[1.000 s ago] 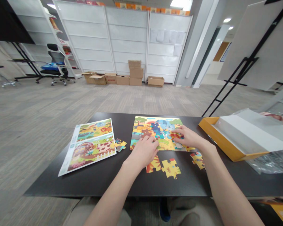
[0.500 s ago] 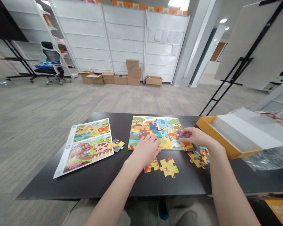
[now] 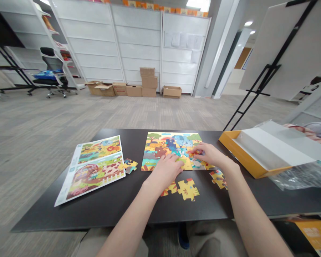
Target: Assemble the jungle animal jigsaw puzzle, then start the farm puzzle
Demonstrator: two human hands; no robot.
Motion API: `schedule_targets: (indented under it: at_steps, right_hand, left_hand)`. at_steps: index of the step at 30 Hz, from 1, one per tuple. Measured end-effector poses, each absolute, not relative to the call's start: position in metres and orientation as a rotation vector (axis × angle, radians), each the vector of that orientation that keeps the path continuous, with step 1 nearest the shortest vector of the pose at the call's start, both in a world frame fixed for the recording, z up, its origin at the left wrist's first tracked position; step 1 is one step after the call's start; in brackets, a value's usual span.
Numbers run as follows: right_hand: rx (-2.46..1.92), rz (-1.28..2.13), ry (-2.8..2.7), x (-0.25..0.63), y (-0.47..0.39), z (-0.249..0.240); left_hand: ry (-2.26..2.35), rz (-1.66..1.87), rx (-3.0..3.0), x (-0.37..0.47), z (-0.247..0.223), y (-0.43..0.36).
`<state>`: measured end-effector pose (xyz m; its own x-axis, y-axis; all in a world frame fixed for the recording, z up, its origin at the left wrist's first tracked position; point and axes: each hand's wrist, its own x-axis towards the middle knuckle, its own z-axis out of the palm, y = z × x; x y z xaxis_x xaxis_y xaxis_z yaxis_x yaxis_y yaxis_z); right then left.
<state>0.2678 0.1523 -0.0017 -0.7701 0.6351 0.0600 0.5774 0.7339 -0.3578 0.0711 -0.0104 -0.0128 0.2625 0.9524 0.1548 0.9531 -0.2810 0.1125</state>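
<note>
A jigsaw puzzle (image 3: 152, 159) with cartoon animals lies on the black table (image 3: 109, 200), most of its pieces joined. My left hand (image 3: 169, 165) rests flat over its lower middle, fingers spread, covering part of the picture. Over the right side, beside the red lion, is my right hand (image 3: 203, 152); its thumb and fingers are apart, fingertips touching or just above the pieces. Near the front edge of the puzzle lies a yellow puzzle piece (image 3: 188, 189), with another puzzle piece (image 3: 171, 188) partly under my left wrist. More loose puzzle pieces (image 3: 218, 178) lie beside my right forearm.
At left, a printed picture sheet (image 3: 96, 167) lies with a few joined pieces (image 3: 130, 166) at its right edge. An open yellow box (image 3: 254, 164) and clear plastic wrap (image 3: 291, 178) occupy the right. Cardboard boxes (image 3: 149, 82) and an easel stand (image 3: 256, 91) are beyond the table.
My right hand has moved left from the puzzle's right edge to the lion area. My left hand stays on the puzzle. The view has shifted slightly.
</note>
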Motion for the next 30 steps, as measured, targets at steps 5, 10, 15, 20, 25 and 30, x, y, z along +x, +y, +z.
schedule_targets:
  at_steps: [5,10,15,20,25,30]
  right_hand:
    - [-0.985,0.462,-2.752,0.267,0.155,-0.006]
    - [-0.979,0.455,-2.743,0.265,0.156,-0.010]
    - [-1.072,0.458,-2.607,0.278,0.163,-0.006]
    - [-1.313,0.407,-2.454,0.305,0.173,0.002]
    - [-1.316,0.633,-2.611,0.310,0.163,0.006]
    - [-1.243,0.719,-2.730,0.305,0.142,0.014]
  left_hand:
    - [-1.891,-0.296,-2.499,0.072,-0.012,-0.011]
    - [-1.892,-0.319,-2.493,0.072,-0.013,-0.010]
    - [-1.897,-0.334,-2.488,0.072,-0.014,-0.010]
    - [-1.887,-0.343,-2.493,0.072,-0.014,-0.011]
    - [-1.899,-0.350,-2.493,0.071,-0.015,-0.010]
    - [-1.901,-0.342,-2.488,0.071,-0.015,-0.010]
